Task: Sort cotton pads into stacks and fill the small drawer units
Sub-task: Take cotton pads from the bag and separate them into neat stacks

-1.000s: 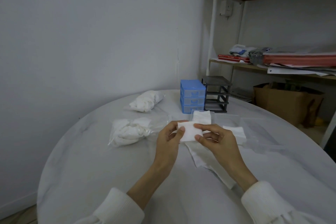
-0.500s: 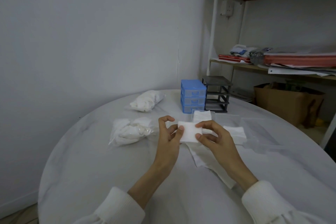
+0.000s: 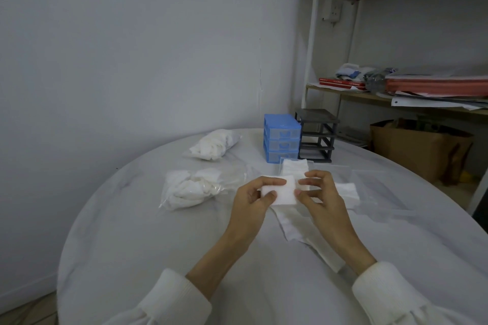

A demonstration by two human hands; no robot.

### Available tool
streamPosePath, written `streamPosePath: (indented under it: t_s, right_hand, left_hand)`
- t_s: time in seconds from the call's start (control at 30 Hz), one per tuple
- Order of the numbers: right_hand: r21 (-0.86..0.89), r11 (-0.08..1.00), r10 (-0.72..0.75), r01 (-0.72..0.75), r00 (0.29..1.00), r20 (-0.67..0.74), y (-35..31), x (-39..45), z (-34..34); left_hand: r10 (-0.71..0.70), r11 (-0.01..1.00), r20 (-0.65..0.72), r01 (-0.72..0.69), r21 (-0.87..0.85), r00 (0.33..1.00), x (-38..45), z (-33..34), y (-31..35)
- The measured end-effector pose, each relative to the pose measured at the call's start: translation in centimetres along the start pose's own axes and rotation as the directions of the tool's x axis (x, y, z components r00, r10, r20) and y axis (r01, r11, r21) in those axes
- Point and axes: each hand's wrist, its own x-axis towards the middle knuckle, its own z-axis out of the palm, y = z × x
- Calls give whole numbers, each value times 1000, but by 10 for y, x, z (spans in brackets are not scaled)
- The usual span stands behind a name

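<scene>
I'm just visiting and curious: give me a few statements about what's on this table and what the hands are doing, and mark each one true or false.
1. The left hand grips a white cotton pad. True.
2. The blue drawer unit lies on its side. False: it stands upright, beside the dark drawer frame.
3. The dark drawer frame has all its drawers in. False: its slots are open.
4. Two clear bags of white pads, the near bag and the far bag, lie left of the hands. True.
</scene>
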Motion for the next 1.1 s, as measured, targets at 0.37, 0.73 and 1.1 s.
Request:
streamPosePath:
  t_s: [0.37, 0.73, 1.1]
  right_hand:
    - [-703, 711, 212, -19, 959, 188, 6, -6, -12]
    - [-306, 951, 107, -43, 974, 198, -1, -1, -9]
    - [33, 999, -8, 2, 982, 188, -4, 3, -9]
  left_hand:
    - [-23, 997, -109, 31, 67, 994, 5, -5, -3]
    - [-86, 987, -124, 101, 125, 989, 7, -9, -13]
    - [-131, 987, 66, 124, 99, 989, 3, -3, -16]
